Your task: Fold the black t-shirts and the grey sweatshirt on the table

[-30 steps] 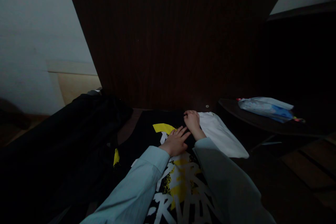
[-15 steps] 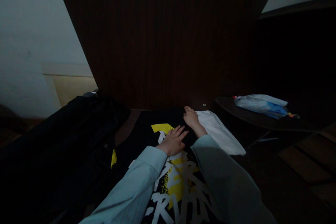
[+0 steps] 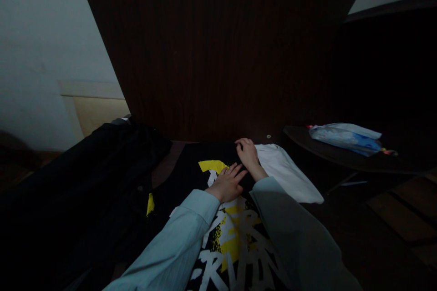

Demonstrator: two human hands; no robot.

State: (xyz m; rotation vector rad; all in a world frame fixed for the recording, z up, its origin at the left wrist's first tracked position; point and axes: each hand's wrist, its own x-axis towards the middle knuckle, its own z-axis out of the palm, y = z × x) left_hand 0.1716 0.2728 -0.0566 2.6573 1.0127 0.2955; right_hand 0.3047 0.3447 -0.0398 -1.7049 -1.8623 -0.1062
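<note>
A black T-shirt (image 3: pixel 191 159) with a large white and yellow print lies spread out in front of me. My left hand (image 3: pixel 228 183) rests flat on the printed part, fingers spread. Just beyond it and to the right, my right hand (image 3: pixel 248 153) lies at the far edge of the shirt, its fingers bent and pointing left. Whether those fingers grip the fabric, I cannot make out. White folded cloth (image 3: pixel 287 173) sits beside the right wrist, next to the black shirt.
Dark clothing (image 3: pixel 85 182) is heaped on the left. A dark wooden panel (image 3: pixel 218 54) stands upright behind the shirt. At right, a plastic packet (image 3: pixel 344 138) lies on a dark curved seat or shelf (image 3: pixel 317 152). A pale wall (image 3: pixel 44 45) rises at far left.
My right hand has shifted slightly left, and its fingers look more bent. My left hand stays flat on the print. The whole view has moved a little.
</note>
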